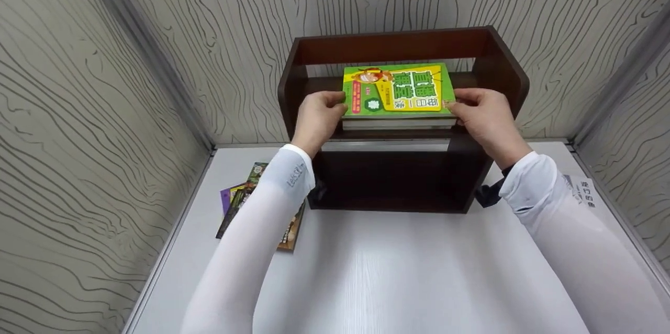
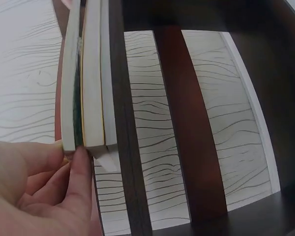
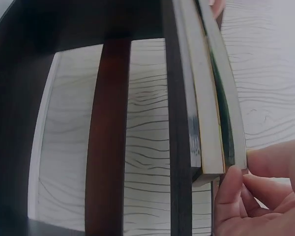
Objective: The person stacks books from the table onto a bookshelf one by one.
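A green and yellow book (image 1: 419, 69) lies flat on top of other books (image 1: 398, 124) on the upper board of a dark brown bookshelf (image 1: 392, 179). My left hand (image 1: 318, 117) pinches its left end between thumb and fingers. At the right end, my right hand (image 1: 488, 118) grips the same book in the same way. Both wrist views show the top book (image 2: 71, 98) held at its corners, with thicker page blocks (image 3: 206, 98) stacked under it against the shelf board.
Several books (image 1: 287, 242) lie in an overlapping pile on the white table (image 1: 377, 271), left of the shelf and partly behind my left sleeve. A printed white item (image 1: 583, 190) lies to the right. Wood-patterned walls (image 1: 209, 20) stand behind and on both sides.
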Motion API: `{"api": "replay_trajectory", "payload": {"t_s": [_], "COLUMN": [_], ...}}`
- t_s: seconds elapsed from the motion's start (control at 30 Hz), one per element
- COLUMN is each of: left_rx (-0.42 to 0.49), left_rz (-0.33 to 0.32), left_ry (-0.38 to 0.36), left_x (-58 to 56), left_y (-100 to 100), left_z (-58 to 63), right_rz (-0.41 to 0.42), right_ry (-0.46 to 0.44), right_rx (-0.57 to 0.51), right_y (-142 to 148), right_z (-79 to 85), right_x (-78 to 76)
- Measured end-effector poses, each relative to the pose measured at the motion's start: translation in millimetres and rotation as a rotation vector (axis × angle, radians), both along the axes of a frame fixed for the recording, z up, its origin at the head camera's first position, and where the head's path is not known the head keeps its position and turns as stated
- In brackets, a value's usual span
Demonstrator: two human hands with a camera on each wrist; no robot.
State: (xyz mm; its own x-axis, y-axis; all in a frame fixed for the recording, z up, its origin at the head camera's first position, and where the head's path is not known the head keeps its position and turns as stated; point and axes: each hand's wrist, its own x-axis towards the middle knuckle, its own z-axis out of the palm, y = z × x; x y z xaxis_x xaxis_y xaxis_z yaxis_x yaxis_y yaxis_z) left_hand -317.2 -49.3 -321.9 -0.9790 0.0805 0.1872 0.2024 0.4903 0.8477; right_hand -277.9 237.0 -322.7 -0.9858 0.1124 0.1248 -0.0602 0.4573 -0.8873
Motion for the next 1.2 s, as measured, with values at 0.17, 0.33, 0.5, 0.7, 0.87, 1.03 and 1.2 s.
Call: {"api": "replay_trajectory", "payload": {"t_s": [0.17, 0.33, 0.5, 0.7, 0.87, 1.03, 1.2], "left_rx": [-0.150, -0.247, -0.410, -0.520, -0.498, -0.541, -0.645], "left_rz": [0.019, 0.018, 0.033, 0.044, 0.013, -0.010, 0.050], "left_ry": [0.046, 0.099, 0.168, 0.217, 0.169, 0.149, 0.252], "left_x": [0.8, 1.9, 4.3, 5.1, 7.2, 13.9, 22.8], "left_y": [4.0, 8.3, 11.7, 10.6, 8.7, 6.6, 2.8], "left_z": [-1.6, -4.2, -4.5, -4.4, -4.9, -6.8, -6.9], "right_rz": [-0.017, -0.029, -0.028, -0.028, -0.019, -0.024, -0.026], "right_ry": [0.026, 0.041, 0.072, 0.072, 0.084, 0.122, 0.220], "right_rx": [0.122, 0.242, 0.353, 0.387, 0.384, 0.392, 0.434], "right_y": [-2.5, -2.7, -2.7, -4.6, -4.5, -4.0, -7.5], "right_z": [-0.4, -2.0, -5.5, -8.8, -11.2, -12.3, -11.9], "right_x": [0.6, 2.5, 2.7, 0.8, 1.2, 9.4, 21.9]}}
